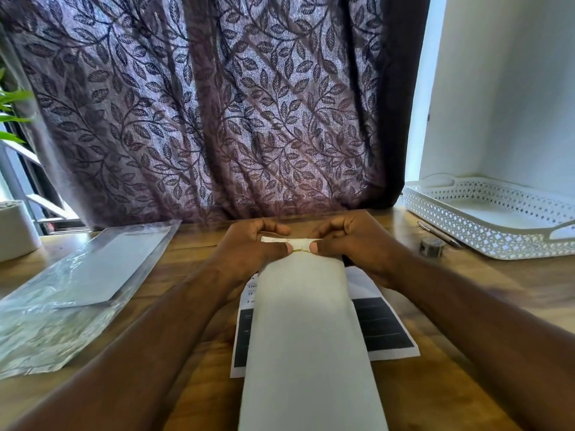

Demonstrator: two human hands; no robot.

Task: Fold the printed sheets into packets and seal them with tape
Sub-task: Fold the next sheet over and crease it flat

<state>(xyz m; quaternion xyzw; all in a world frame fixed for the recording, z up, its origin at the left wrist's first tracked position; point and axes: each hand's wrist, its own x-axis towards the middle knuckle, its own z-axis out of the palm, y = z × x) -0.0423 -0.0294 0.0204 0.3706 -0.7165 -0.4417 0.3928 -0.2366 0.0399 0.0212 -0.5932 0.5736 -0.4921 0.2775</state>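
A long white folded sheet (306, 331) runs from the bottom of the view up to my hands, blank side up. My left hand (249, 247) and my right hand (354, 244) both pinch its far end, thumbs almost touching over a narrow folded-back flap. Under it on the wooden table lies a printed sheet (382, 331) with dark blocks and some text, partly covered. A small roll of tape (432, 246) stands on the table to the right of my right hand.
A clear plastic sleeve holding white paper (77, 284) lies at the left. A white perforated tray (497, 219) sits at the back right, with a pen (438, 234) in front of it. A white pot (15, 228) stands far left. A leaf-patterned curtain (217, 104) hangs behind the table.
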